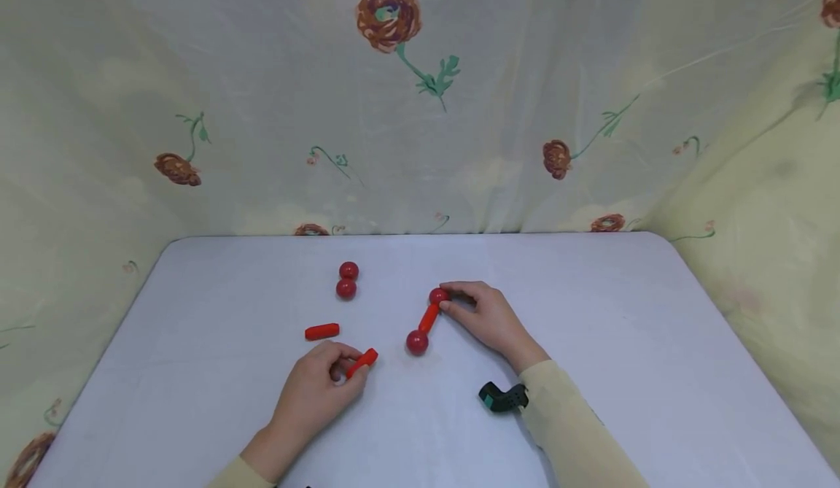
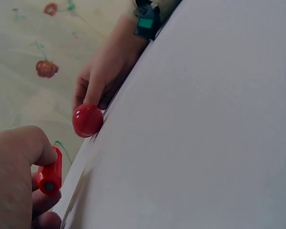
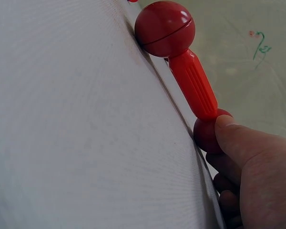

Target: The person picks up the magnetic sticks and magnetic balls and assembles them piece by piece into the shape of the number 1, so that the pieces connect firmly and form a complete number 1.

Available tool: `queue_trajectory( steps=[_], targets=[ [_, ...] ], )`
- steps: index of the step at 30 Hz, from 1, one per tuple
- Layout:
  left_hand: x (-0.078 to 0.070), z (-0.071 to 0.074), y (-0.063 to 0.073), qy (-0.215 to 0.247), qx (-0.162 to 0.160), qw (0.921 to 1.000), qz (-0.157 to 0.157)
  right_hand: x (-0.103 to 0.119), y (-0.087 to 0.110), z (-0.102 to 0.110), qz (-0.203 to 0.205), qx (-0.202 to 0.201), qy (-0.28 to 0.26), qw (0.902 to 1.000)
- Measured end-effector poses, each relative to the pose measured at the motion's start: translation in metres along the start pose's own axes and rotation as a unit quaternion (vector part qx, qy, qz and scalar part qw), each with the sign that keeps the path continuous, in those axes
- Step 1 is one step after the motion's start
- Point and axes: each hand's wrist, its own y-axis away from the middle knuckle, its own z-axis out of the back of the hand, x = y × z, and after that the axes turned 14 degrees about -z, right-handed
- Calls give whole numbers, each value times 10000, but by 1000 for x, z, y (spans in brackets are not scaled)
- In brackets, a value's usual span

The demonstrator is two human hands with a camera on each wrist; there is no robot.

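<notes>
My left hand (image 1: 326, 380) pinches a short red rod (image 1: 362, 362) between thumb and fingers; the left wrist view shows a dark round spot in the end of that rod (image 2: 49, 172). Up and to the right, my right hand (image 1: 488, 318) grips a dark red ball (image 1: 437, 296) at the far end of a ball-and-rod piece. From that ball a ridged red rod (image 3: 193, 85) runs to a second red ball (image 3: 165, 28), which has a seam line around it. This second ball (image 1: 416, 342) lies nearer my left hand, apart from the rod pinched there.
Two more red balls (image 1: 346, 288) touch each other toward the back left of the white table (image 1: 630, 342). A loose red rod (image 1: 322, 332) lies just beyond my left hand. Flower-patterned cloth (image 1: 485, 138) hangs behind the table. A dark wrist device (image 1: 502, 397) is on the right wrist.
</notes>
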Motion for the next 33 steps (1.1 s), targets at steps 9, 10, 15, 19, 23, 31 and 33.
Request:
queue_trajectory(
  steps=[9,10,15,19,23,31,33],
  targets=[
    [-8,-5,-3,21,-39,9998,-186,0,1,1,-2,21,-14,10000],
    [-9,-6,-3,8,-38,9998,-201,0,1,1,4,18,-17,10000],
    [-11,-10,-5,-88,23,9996,-254,0,0,1,56,-20,-13,10000],
    [-12,-14,-6,-181,106,9993,-303,-1,0,0,65,-48,20,10000],
    [-15,-17,-7,-245,197,9989,-342,-2,0,-1,58,-65,48,10000],
    [-21,-21,-9,-243,263,9986,-399,-1,0,-1,70,-53,-2,10000],
    [-22,-22,-9,-263,273,9985,-398,-1,0,-1,76,-53,0,10000]
  ],
)
